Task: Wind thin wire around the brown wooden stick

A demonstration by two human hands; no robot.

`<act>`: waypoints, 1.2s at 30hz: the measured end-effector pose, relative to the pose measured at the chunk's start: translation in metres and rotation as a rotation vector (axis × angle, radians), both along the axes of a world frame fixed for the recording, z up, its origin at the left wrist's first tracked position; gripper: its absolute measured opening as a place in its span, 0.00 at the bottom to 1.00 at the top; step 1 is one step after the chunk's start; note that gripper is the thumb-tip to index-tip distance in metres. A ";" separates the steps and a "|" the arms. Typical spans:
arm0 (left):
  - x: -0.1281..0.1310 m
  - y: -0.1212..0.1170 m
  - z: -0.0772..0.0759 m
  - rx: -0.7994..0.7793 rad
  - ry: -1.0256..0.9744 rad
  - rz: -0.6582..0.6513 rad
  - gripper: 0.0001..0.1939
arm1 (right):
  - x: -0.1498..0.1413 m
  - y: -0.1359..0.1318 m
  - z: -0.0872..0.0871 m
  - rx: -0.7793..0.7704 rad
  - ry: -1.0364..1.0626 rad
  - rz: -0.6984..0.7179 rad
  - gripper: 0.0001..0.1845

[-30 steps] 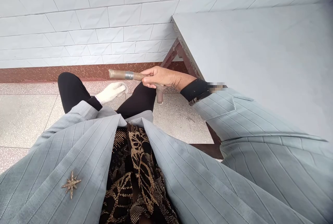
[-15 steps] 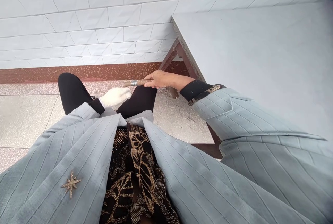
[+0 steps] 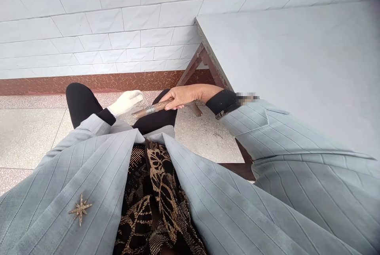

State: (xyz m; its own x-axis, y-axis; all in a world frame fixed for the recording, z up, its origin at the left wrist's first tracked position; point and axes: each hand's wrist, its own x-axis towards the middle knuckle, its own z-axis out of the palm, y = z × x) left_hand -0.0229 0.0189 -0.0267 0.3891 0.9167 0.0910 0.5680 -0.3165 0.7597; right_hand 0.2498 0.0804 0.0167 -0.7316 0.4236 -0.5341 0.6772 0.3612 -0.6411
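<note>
My right hand [image 3: 179, 96] is bare and wrapped round a brown wooden stick [image 3: 162, 105]. Silvery wire [image 3: 150, 109] is wound about the stick near its left end, which tilts down over my right thigh. Past my right wrist shows a second wooden end [image 3: 196, 109]; whether it belongs to the same stick I cannot tell. My left hand [image 3: 126, 102], in a white knitted glove, is closed, fingers curled and thumb on top, just above and left of the stick's tip. The two look apart. What the glove holds, if anything, is hidden.
At the right stands a pale table [image 3: 291, 61] on a reddish-brown leg frame [image 3: 197, 63]. A white tiled wall [image 3: 109, 21] with a brown skirting band [image 3: 89, 83] rises ahead. My knees, in black trousers [image 3: 81, 104], are over a speckled floor [image 3: 29, 128].
The stick's left end has swung down towards me, and my right hand has turned with it. My gloved left hand has moved up and slightly left.
</note>
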 end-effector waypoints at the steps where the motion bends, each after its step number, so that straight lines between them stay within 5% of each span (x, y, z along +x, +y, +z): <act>1: 0.000 0.001 -0.002 -0.030 -0.032 0.000 0.22 | 0.000 -0.001 0.002 -0.001 0.013 -0.004 0.24; 11: 0.003 -0.005 -0.012 -0.193 -0.133 -0.067 0.21 | -0.004 -0.015 0.019 0.045 0.107 -0.098 0.17; 17: 0.011 -0.013 -0.014 -0.196 -0.079 -0.097 0.21 | -0.010 -0.014 0.013 0.126 0.363 -0.397 0.14; 22: 0.016 -0.015 -0.010 -0.124 0.165 -0.236 0.19 | -0.008 0.003 0.000 0.284 0.213 -0.638 0.13; 27: 0.012 -0.016 0.003 0.020 0.221 -0.099 0.21 | 0.001 0.016 -0.009 0.289 -0.043 -0.465 0.16; 36: 0.000 -0.005 0.001 0.070 -0.127 0.019 0.22 | 0.003 0.003 -0.001 -0.019 -0.079 -0.061 0.21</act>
